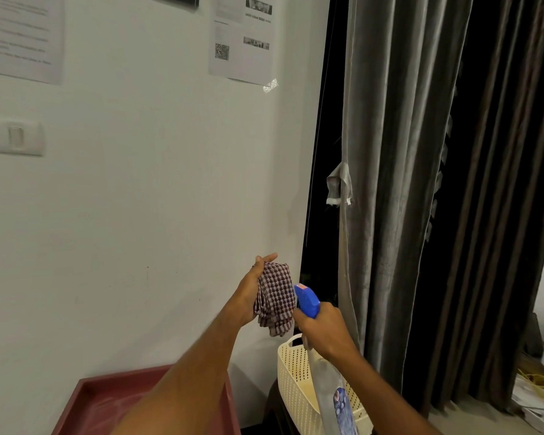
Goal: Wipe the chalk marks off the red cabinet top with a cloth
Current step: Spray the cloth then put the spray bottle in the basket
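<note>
I have both hands raised in front of the white wall [139,199]. My left hand [253,291] grips a folded checked cloth [275,298], fingers wrapped around its far side and the thumb stretched out above it, so the cloth hangs down from the palm. My right hand [322,324] is clamped around the neck of a spray bottle [330,384], with the blue spray head [307,299] pointed at the cloth and just beside it, nearly touching. The clear body of the bottle slants down under my wrist.

Below my left forearm lies the red cabinet top [91,400], at the bottom left of the view; pale chalky smears show on its surface near my arm. To its right stands a cream perforated basket [292,381], partly behind the bottle. A grey curtain [399,183] hangs at the right, and printed papers [242,39] and a light switch [18,136] are on the wall.
</note>
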The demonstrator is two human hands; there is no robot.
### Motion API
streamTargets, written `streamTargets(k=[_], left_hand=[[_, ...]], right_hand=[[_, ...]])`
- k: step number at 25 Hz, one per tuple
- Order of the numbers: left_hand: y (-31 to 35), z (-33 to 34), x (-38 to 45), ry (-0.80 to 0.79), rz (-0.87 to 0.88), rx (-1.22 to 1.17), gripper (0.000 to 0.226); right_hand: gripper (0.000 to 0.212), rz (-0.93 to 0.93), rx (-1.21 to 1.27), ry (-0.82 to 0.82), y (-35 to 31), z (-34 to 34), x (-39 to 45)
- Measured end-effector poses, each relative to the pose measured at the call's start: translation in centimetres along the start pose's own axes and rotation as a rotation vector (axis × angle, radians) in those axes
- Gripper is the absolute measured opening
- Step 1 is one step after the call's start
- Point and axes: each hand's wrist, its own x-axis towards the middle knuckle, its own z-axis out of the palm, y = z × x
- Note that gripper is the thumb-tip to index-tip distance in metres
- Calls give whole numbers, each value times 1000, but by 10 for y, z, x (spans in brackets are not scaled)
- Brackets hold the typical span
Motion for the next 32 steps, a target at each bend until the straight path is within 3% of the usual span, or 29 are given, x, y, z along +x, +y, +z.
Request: streamTargets(k=[5, 15, 26, 32], left_hand=[[1, 3, 1, -1, 14, -22, 49], [5, 4, -1, -9, 15, 10, 48], [4, 3, 0, -7, 29, -7, 49], [4, 4, 1, -19, 29, -4, 49]], right_hand=[[17, 32, 15, -93, 0, 10, -10], [14, 74, -8, 1, 3, -6, -10], [12, 66, 14, -123, 12, 21, -21], [14, 87, -23, -51, 22, 14, -20]])
